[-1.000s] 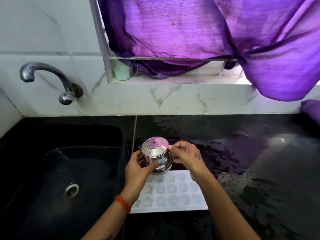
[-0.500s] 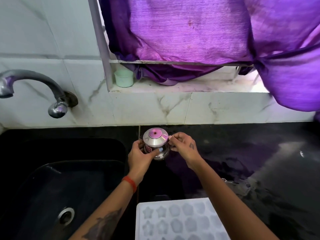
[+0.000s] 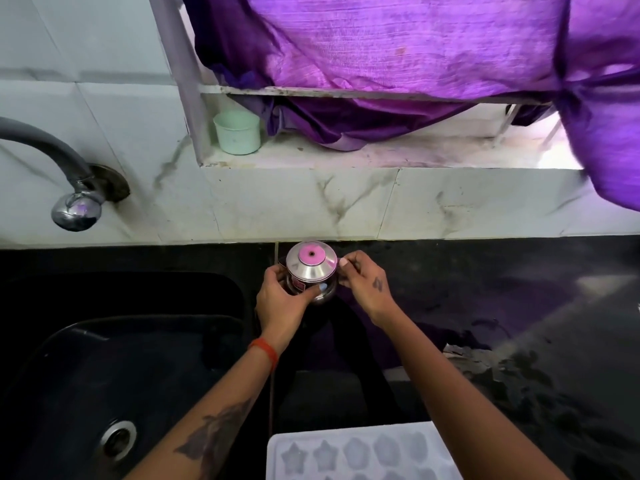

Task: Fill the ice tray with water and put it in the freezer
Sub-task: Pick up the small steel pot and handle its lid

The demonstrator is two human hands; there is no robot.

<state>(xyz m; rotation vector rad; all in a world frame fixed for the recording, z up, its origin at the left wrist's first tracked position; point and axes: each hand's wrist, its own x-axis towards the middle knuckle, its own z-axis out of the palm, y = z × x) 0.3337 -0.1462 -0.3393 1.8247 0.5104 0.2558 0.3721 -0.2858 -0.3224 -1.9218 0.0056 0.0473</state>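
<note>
This is a home kitchen. A black sink [image 3: 121, 358] with a steel drain [image 3: 117, 439] is set into a dark polished counter [image 3: 502, 306], a wall-mounted tap [image 3: 72, 188] juts from marble-veined tiles [image 3: 311, 202], and a purple curtain [image 3: 398, 46] drapes the window ledge [image 3: 381, 152].

Wall: white marble-veined tiles [image 3: 301, 202] behind the counter.
Counter: glossy black stone [image 3: 519, 289], wet patches towards its right edge.
Sink: black basin [image 3: 86, 358] at the counter's left end, tap [image 3: 74, 188] on the wall above.
Window: ledge [image 3: 398, 150] under a purple curtain [image 3: 398, 39] (daylight shows at the right).
</note>
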